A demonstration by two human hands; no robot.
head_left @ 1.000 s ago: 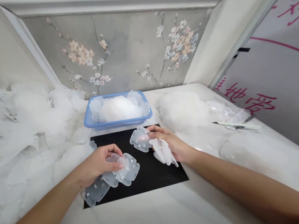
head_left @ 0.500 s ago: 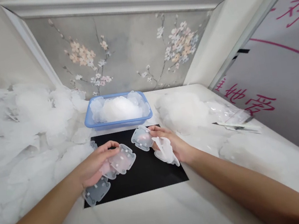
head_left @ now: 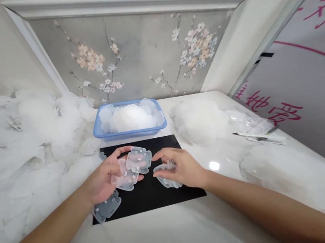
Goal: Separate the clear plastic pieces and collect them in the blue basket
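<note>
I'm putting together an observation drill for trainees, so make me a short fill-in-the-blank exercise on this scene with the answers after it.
The left grip holds translucent pieces above a mat coloured ____.
The basket behind the mat is ____.
One loose piece lies at the mat's near corner on the person's ____ side.
The wall panel shows branches bearing ____.
Missing words: black; blue; left; flowers.

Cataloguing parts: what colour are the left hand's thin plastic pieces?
Thin plastic pieces: translucent whitish, best in head view.
</note>
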